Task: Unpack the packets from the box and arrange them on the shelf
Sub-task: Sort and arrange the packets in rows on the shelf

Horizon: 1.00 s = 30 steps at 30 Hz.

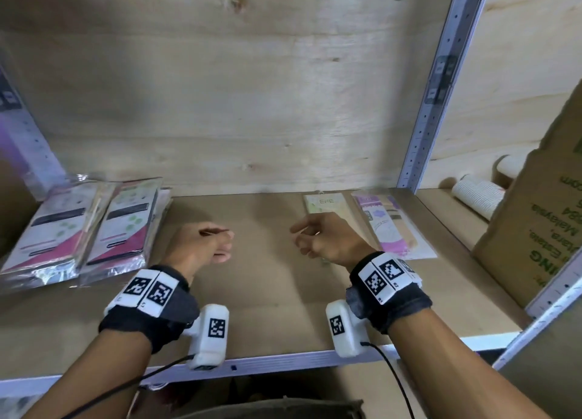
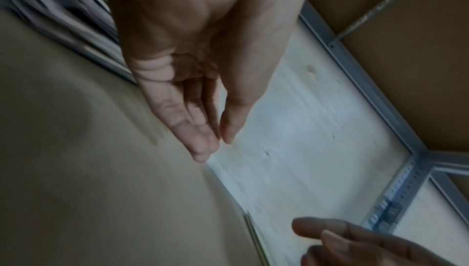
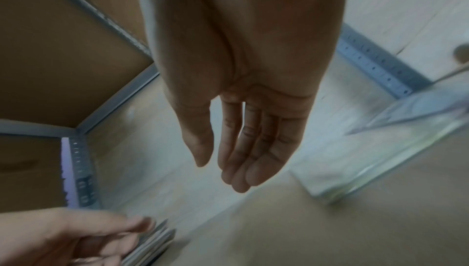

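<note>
Packets (image 1: 85, 229) lie just beside left hand (image 1: 201, 245), both hands empty

1. Your packet stacks (image 1: 78, 229) are lying side by side at the shelf's (image 1: 267, 308) left edge.
2. Two packets (image 1: 362, 220) are lying by its back right corner, just beside the upright post (image 1: 425, 119).
3. Right of that post, a cardboard box (image 1: 535, 214) is standing, with paper cups (image 1: 477, 195) lying behind it.
</note>
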Available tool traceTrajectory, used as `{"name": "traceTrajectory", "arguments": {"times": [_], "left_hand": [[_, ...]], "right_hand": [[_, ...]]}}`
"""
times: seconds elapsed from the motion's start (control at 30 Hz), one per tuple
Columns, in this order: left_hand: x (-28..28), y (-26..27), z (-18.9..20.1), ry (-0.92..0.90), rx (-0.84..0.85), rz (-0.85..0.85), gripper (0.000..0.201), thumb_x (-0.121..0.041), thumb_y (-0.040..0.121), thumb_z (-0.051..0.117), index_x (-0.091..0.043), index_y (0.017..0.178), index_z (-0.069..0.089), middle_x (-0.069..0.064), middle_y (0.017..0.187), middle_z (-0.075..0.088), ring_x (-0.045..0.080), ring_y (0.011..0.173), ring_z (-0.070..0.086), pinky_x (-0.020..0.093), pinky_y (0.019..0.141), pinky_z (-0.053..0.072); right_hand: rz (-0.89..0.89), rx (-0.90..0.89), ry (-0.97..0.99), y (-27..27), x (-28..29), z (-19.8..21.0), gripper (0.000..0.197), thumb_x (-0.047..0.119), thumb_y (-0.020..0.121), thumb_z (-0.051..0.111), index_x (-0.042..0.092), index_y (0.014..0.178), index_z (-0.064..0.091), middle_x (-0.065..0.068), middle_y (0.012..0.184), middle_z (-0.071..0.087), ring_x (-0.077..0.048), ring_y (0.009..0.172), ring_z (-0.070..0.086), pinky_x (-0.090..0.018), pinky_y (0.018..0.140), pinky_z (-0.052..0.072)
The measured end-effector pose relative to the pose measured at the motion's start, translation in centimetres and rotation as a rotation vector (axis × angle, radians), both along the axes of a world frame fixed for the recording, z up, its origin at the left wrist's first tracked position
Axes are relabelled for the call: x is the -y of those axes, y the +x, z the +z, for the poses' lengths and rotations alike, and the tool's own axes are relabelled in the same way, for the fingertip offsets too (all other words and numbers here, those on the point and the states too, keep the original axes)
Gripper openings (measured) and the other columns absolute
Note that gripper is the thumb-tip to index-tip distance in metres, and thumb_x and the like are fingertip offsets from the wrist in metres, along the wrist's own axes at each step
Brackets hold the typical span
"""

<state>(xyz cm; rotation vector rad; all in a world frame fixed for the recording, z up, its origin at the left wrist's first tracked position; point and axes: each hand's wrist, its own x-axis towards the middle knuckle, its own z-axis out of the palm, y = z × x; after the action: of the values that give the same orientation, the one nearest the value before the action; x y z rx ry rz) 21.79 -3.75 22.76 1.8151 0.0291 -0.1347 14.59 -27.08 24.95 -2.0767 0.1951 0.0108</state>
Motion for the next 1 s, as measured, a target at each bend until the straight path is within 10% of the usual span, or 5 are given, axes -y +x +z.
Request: {"name": "traceTrajectory", "arguments": {"times": [0.5, 0.73, 0.87, 1.0], "left_hand": [[-16.8, 2.5, 4.3, -0.021, 0.112, 0.331, 0.006, -0.007, 0.089, 0.07, -0.008, 0.095, 0.072, 0.011, 0.078, 0.074, 0.02, 0.064, 0.07, 0.024, 0.055, 0.058], [-21.3, 2.3, 3.5, 0.004, 0.093, 0.376, 0.008, -0.006, 0.087, 0.072, -0.012, 0.081, 0.073, 0.01, 0.07, 0.074, 0.023, 0.063, 0.07, 0.035, 0.069, 0.062], [-22.4, 2.1, 3.8, 0.02, 0.077, 0.376, 0.002, -0.01, 0.088, 0.072, -0.011, 0.087, 0.072, 0.012, 0.079, 0.075, 0.022, 0.065, 0.071, 0.036, 0.07, 0.061], [-22.4, 2.0, 3.9, 0.027, 0.077, 0.379, 0.004, -0.009, 0.089, 0.071, -0.011, 0.085, 0.07, 0.012, 0.079, 0.074, 0.019, 0.06, 0.068, 0.032, 0.064, 0.059]], "right_hand": [[0.14, -0.098, 0.139, 10.7, -18.6, -1.4, 0.006, 0.016, 0.093, 0.064, 0.013, 0.089, 0.061, -0.004, 0.069, 0.063, -0.014, 0.053, 0.059, -0.026, 0.055, 0.055], [0.191, -0.07, 0.068, 13.6, -25.5, -2.4, 0.026, 0.037, 0.082, 0.077, 0.016, 0.092, 0.066, -0.004, 0.09, 0.072, -0.026, 0.086, 0.07, -0.045, 0.085, 0.059], [0.172, -0.054, 0.019, 14.2, -26.0, -3.1, 0.04, 0.026, 0.075, 0.084, 0.012, 0.109, 0.068, 0.005, 0.087, 0.07, -0.01, 0.071, 0.066, -0.022, 0.057, 0.052], [0.158, -0.071, 0.003, 14.0, -24.7, -3.5, 0.027, 0.028, 0.076, 0.084, 0.026, 0.08, 0.057, 0.008, 0.082, 0.069, -0.015, 0.074, 0.068, -0.033, 0.063, 0.058]]}}
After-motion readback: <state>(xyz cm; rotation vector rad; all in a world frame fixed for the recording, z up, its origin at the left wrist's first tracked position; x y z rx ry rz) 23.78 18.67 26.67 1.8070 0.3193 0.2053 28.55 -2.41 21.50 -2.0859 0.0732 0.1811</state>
